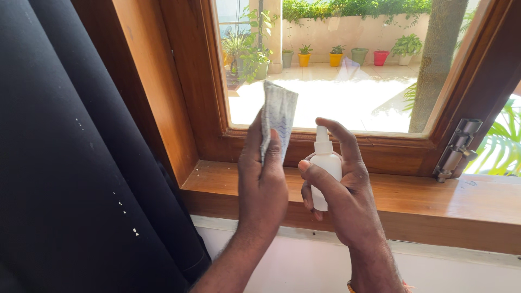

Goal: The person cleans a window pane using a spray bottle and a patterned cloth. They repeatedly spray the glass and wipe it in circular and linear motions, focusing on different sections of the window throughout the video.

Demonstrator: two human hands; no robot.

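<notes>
Head view: white spray bottle [325, 171] gripped upright in right hand [342, 190], contents unseen, nozzle aimed at window pane [347, 97]. Folded cloth [278, 116] clamped in left hand [263, 184] above wooden sill [434, 201].

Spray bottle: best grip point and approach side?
Grip the spray bottle around its round white body, below the nozzle, coming from its right side, as the right hand does now. It stands upright and the body is a plain cylinder, so fingers wrap it evenly. That leaves the narrow pump head on top free for the forefinger. The left hand with the cloth takes up the other side.
</notes>
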